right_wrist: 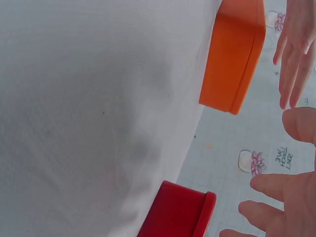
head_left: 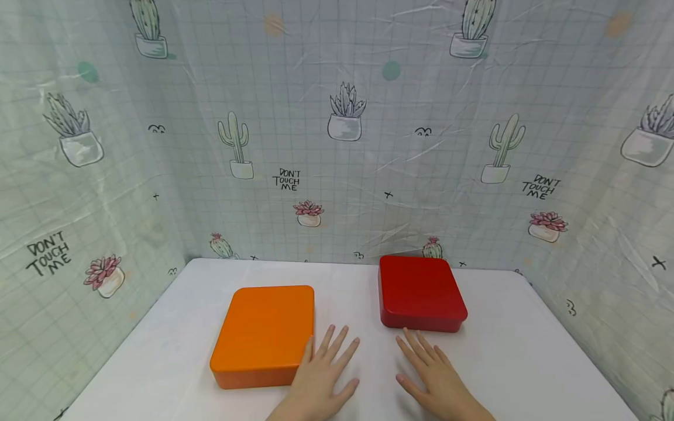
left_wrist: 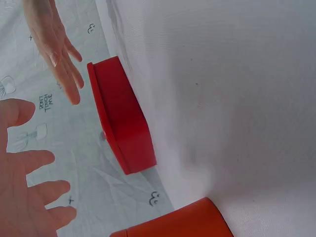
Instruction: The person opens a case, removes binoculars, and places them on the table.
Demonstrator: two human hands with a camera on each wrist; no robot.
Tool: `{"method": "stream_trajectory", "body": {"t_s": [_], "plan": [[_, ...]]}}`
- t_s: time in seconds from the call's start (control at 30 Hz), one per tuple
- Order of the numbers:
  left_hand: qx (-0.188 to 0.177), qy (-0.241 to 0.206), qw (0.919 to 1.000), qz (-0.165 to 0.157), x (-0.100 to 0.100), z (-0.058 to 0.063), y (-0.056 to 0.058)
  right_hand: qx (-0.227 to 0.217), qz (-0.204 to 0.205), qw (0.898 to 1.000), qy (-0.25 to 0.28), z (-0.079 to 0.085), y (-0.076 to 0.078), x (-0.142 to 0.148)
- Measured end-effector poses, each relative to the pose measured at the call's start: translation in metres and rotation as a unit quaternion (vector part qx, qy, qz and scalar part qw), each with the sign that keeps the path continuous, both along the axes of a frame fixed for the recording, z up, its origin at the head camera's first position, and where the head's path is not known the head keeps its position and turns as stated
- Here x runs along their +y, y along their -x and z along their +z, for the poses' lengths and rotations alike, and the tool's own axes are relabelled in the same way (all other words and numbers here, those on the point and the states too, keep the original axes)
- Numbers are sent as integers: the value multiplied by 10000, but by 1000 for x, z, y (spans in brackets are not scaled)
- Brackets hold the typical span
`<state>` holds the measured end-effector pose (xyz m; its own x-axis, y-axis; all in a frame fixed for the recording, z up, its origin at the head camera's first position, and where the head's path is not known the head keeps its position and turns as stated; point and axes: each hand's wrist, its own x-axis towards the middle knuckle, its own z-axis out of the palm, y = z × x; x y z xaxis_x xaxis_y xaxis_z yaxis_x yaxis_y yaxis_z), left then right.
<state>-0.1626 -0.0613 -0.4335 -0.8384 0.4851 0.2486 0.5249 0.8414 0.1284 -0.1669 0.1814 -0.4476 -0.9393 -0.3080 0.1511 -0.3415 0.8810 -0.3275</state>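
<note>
An orange square box (head_left: 265,327) with rounded corners lies on the left of the white table. Farther back on the right is a red box (head_left: 418,289) of similar shape. My left hand (head_left: 320,377), fingers spread, hovers by the orange box's right front corner and overlaps it in the head view. Just in front of the red box, my right hand (head_left: 434,377) is held with its fingers spread too. Both wrist views show the hands raised above the tabletop, holding nothing. Whatever the boxes contain is hidden.
The white table (head_left: 347,304) carries both boxes, with a gap between them. Behind it and along both sides hangs a pale sheet (head_left: 368,164) printed with potted cacti and lettering.
</note>
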Motion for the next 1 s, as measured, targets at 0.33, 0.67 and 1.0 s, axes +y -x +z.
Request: {"method": "stream_trajectory", "body": {"t_s": [0.33, 0.67, 1.0], "plan": [[43, -351, 9993, 102, -11, -1, -3, 118, 190, 9996, 198, -2, 0, -5], [897, -985, 9910, 131, -24, -3, -8, -254, 397, 9978, 467, 2, 1, -14], [1307, -2038, 9695, 386, -41, -2, -14, -884, 536, 9895, 1011, 6, 4, -25]]}}
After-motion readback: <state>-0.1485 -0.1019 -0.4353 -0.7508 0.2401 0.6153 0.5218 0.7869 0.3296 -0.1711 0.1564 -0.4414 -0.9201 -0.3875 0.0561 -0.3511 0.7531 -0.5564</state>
